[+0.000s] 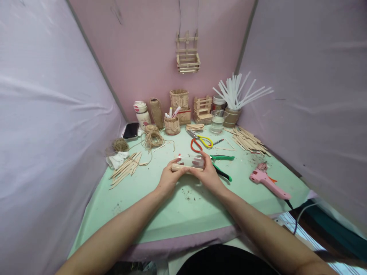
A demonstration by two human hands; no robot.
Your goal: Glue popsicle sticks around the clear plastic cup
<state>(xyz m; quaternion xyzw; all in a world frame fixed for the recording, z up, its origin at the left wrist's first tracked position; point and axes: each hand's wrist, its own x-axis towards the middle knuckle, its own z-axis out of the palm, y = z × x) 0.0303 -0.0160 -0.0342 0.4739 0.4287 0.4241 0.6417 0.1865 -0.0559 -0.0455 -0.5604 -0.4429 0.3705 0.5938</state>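
Between both hands is a clear plastic container (189, 159), held above the middle of the table, with pale wooden craft sticks (177, 167) along its near side. My left hand (169, 177) grips its left end, thumb on the sticks. My right hand (210, 176) is closed round the right end, its thumb also along the front. Fingers show through the clear plastic behind. Just right of my right hand lie green-handled pliers (222, 157), their head hidden behind the hand. Scissors (202, 141) with red and yellow handles lie behind the container.
A pink glue gun (269, 183) lies at right, its cord off the table edge. Craft sticks lie in piles at left (126, 170) and right (249, 140). Twine (153, 138), a phone (131, 130), a water cup (218, 121) and a pot of white glue sticks (231, 117) stand behind.
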